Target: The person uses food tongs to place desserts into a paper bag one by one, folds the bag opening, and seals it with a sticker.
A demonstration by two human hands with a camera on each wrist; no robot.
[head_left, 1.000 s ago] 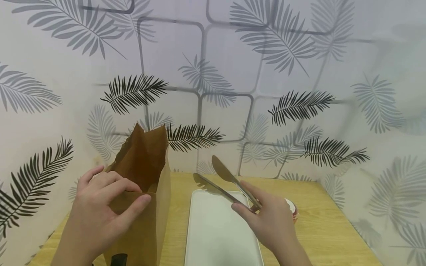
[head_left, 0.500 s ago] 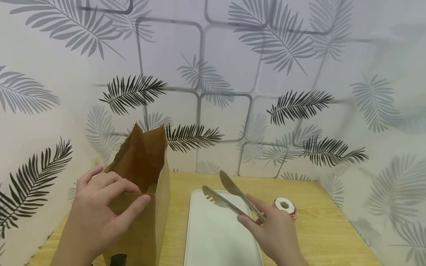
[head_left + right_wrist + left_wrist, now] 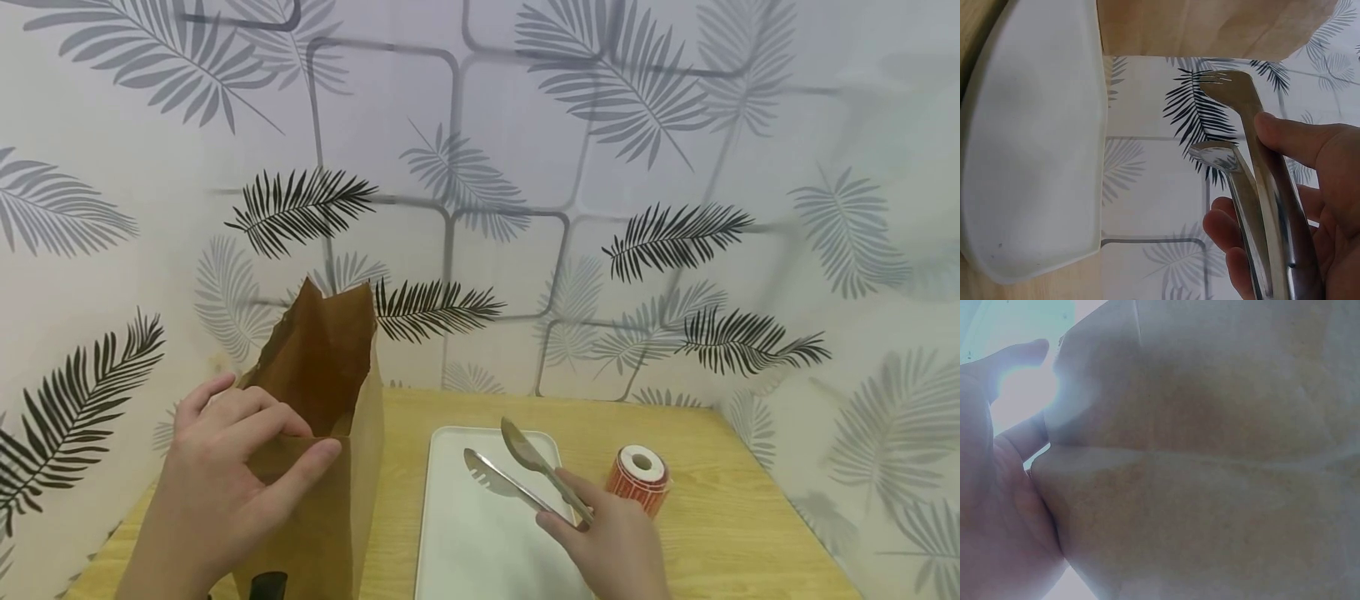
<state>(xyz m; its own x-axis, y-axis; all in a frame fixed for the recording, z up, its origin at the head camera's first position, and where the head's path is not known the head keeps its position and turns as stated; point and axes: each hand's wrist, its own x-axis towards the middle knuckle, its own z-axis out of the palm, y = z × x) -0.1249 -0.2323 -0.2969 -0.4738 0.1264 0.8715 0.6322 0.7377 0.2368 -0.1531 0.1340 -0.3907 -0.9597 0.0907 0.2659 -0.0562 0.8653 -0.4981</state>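
Note:
A brown paper bag point(image 3: 360, 483) stands upright with its top open, left of the middle in the head view. My left hand point(image 3: 225, 475) grips the bag's near rim, fingers over the edge and thumb outside; in the left wrist view the bag's creased wall point(image 3: 1197, 506) fills most of the picture. My right hand point(image 3: 611, 537) holds metal serving tongs point(image 3: 528, 454), their two arms spread apart with nothing between the tips. Those tips, one slotted and one spoon-like, hang over a white rectangular tray point(image 3: 480, 550). The right wrist view shows thumb and fingers around the tongs point(image 3: 1266, 206).
A roll point(image 3: 637, 481) with a red-and-white printed side and a white core stands right of the tray, just behind the right hand. The wooden table point(image 3: 735, 517) ends at a leaf-patterned wall covering point(image 3: 510, 150). A black object point(image 3: 267, 586) shows at the bottom edge.
My right hand has come lower and nearer with the tongs, from above the tray's far edge to over the tray. The roll now shows more fully. My left hand stays on the bag.

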